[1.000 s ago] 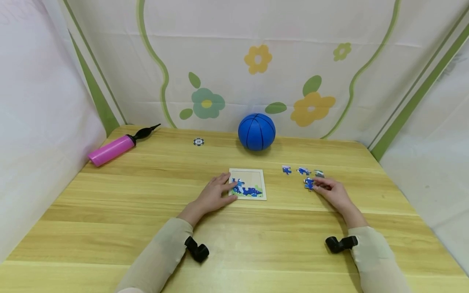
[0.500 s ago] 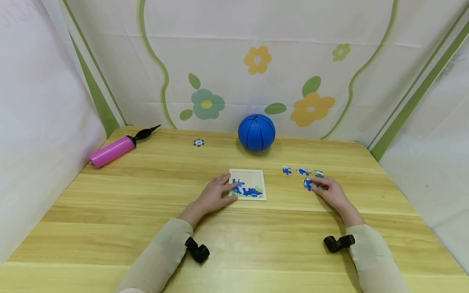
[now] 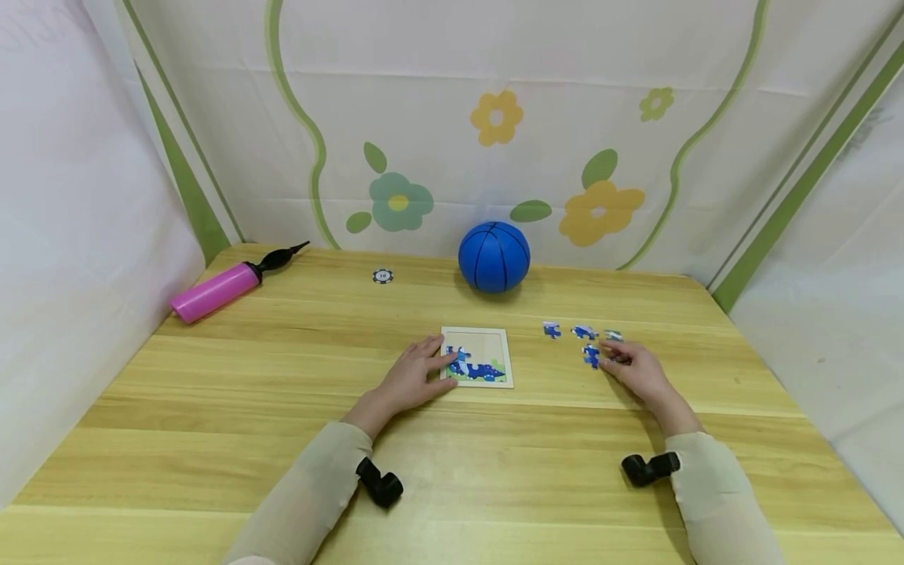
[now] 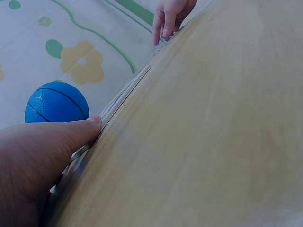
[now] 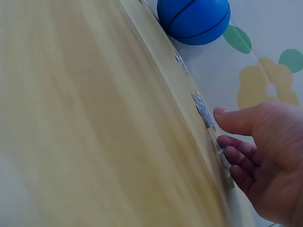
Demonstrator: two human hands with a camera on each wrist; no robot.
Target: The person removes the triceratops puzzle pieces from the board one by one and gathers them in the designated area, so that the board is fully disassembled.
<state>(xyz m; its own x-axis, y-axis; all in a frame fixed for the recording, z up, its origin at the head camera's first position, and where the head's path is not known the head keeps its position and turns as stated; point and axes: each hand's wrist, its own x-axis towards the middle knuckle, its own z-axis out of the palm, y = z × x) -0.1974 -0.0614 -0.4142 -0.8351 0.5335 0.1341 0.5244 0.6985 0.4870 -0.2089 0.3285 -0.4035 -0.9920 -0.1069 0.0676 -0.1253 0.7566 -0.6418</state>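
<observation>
A square wooden puzzle board (image 3: pixel 487 339) with a pale rim lies mid-table, its lower part filled with blue and green picture pieces (image 3: pixel 480 370). My left hand (image 3: pixel 415 374) rests on its left edge with spread fingers; in the left wrist view the thumb (image 4: pixel 80 134) lies along the rim. My right hand (image 3: pixel 641 377) is low over the table at the right, fingertips right at the edge of a loose blue puzzle piece (image 3: pixel 590 356). In the right wrist view thumb and fingers are apart and loosely bent. More loose pieces (image 3: pixel 552 329) lie in a row just behind.
A blue ball (image 3: pixel 494 257) with black lines sits at the back of the table by the flowered cloth (image 3: pixel 424 94). At the far left lies a pink hand pump (image 3: pixel 217 293) with a black nozzle. A poker chip (image 3: pixel 383 276) lies near the back edge.
The blue piece at my right fingertips has slid slightly left, and the right hand has shifted a little left with it. My left hand stays on the board.
</observation>
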